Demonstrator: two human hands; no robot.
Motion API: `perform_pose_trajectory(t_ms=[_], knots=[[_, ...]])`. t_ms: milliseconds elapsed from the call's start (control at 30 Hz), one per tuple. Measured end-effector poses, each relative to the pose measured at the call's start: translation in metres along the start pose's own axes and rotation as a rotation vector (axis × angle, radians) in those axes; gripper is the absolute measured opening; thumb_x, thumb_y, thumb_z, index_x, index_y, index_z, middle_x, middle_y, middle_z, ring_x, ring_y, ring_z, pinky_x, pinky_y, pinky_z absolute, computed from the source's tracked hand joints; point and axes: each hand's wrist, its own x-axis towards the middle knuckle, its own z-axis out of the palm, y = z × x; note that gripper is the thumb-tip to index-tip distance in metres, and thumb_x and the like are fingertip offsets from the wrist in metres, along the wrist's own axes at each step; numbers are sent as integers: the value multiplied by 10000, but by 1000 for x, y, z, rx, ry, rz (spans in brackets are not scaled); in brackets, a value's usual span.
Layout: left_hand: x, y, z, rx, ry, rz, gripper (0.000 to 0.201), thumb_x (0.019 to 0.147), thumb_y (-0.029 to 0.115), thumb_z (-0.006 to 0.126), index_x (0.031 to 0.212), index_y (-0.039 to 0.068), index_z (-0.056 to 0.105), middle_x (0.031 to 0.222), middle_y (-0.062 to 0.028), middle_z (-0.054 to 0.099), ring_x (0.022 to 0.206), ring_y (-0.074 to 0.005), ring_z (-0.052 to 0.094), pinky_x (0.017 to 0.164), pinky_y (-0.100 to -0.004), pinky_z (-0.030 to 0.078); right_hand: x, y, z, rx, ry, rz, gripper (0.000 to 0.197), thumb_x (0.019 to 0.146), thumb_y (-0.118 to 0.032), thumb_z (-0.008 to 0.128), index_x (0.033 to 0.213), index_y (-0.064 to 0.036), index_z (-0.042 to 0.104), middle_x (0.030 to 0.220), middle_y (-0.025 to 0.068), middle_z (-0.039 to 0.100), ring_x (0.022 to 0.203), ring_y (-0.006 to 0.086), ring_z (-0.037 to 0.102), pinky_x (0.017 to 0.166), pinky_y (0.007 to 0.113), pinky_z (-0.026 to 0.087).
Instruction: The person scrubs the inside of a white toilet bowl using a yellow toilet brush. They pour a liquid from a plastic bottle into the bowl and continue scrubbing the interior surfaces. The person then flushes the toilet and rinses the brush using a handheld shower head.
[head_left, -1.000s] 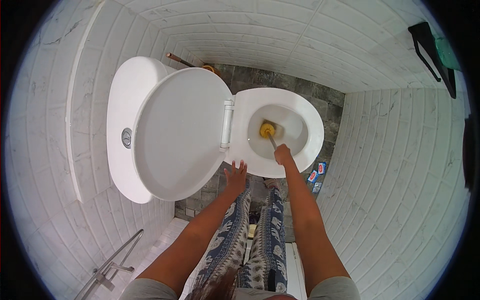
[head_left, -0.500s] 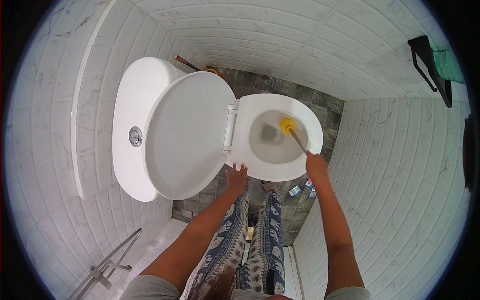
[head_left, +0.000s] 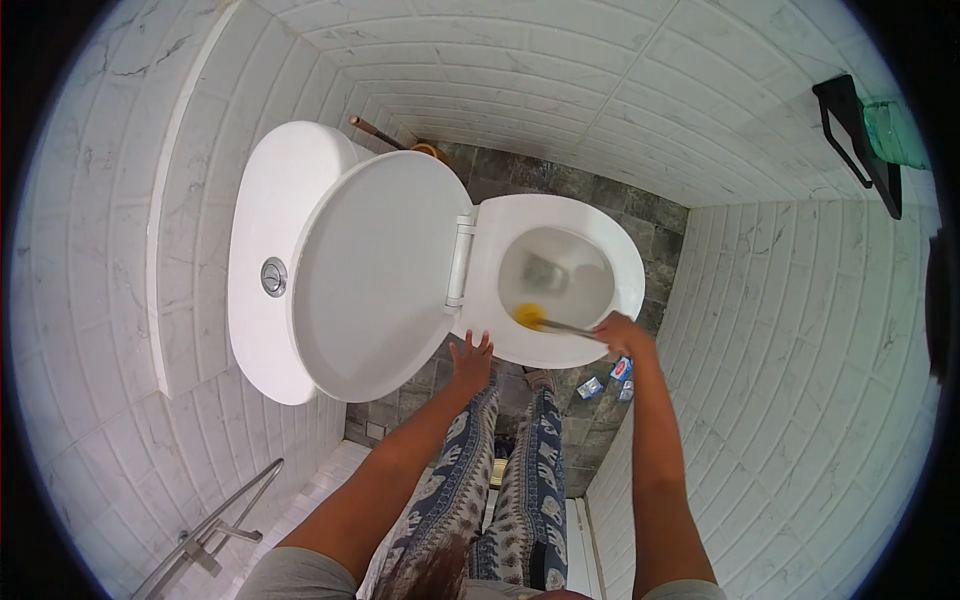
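A white toilet bowl (head_left: 627, 250) stands with its lid (head_left: 380, 275) raised against the cistern (head_left: 262, 340). My right hand (head_left: 624, 337) grips the handle of a toilet brush (head_left: 529, 316) at the bowl's near right rim. The brush's yellow head presses on the near left inner wall of the bowl, and the handle lies almost level. Some water shows at the bottom of the bowl. With fingers spread, my left hand (head_left: 472, 360) hovers by the near edge of the bowl, close to the hinge, and holds nothing.
Several small blue-and-white packets (head_left: 590, 388) lie on the grey tiled floor (head_left: 400, 405) right of my feet. A wooden-handled tool (head_left: 372, 130) leans behind the cistern. A black shelf (head_left: 858, 140) with a green bottle (head_left: 893, 135) is on the right wall. A metal rail (head_left: 215, 525) runs at lower left.
The brush head has swept from the far right side of the bowl to its near left side. My right hand has shifted slightly down and left; my left hand has stayed put.
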Motion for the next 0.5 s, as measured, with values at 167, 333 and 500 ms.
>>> perform_pose_trajectory(t_ms=[167, 333, 500], knots=[[-1, 1, 5, 5, 22, -40, 700, 705, 180, 581, 1325, 129, 260, 1429, -38, 53, 1302, -325, 49, 963, -605, 183, -1, 15, -12, -376, 520, -10, 187, 762, -139, 467, 810, -6, 590, 829, 185, 598, 764, 344, 589, 662, 423, 479], [-6, -7, 12, -21, 74, -36, 687, 710, 198, 595, 1315, 124, 277, 1424, -23, 94, 1301, -310, 74, 968, -580, 204, -20, -71, 63, -194, 456, 142, 174, 793, -133, 419, 825, -21, 548, 821, 197, 594, 794, 368, 580, 708, 466, 455], [-17, -5, 3, -78, 65, -134, 613, 783, 263, 517, 1326, 139, 260, 1415, -24, 147, 1295, -301, 113, 977, -557, 214, -44, -80, 129, -1, 444, 88, 239, 752, -106, 431, 942, -34, 557, 848, 234, 584, 826, 399, 561, 737, 462, 450]])
